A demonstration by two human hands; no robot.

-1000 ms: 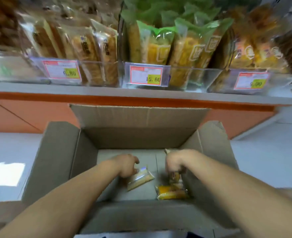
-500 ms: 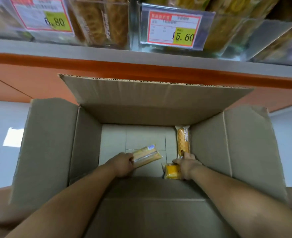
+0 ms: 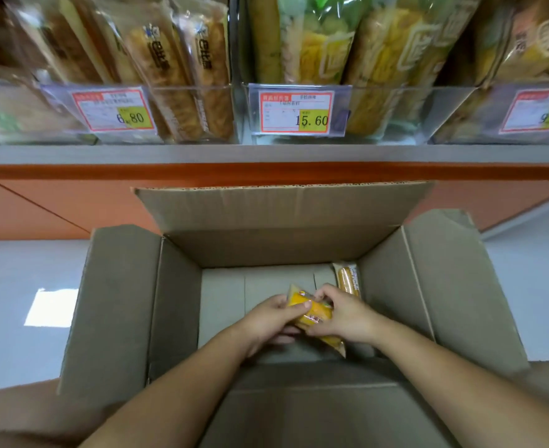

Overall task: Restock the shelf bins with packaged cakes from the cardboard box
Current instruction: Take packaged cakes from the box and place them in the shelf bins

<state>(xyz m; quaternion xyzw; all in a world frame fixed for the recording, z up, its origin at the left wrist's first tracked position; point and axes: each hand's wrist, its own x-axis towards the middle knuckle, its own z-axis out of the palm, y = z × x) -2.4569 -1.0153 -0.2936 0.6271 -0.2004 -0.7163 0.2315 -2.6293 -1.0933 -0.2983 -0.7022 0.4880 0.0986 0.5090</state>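
yellow packaged cake (image 3: 311, 313) sits gripped between left hand (image 3: 268, 320) and right hand (image 3: 347, 315), inside the cardboard box (image 3: 444, 286).

— What could you read on the shelf?

— Three price tags clipped to the clear bin fronts. The left price tag (image 3: 113, 108) said 6.80 on a yellow patch. The middle price tag (image 3: 296, 112) said 15.60. The right price tag (image 3: 539, 110) looked like 9.90, though blur spoiled the first digit.

— And the small print, or the wrappers?

— Too blurred. The yellow cake packet (image 3: 311, 313) had red lettering I couldn't make out.
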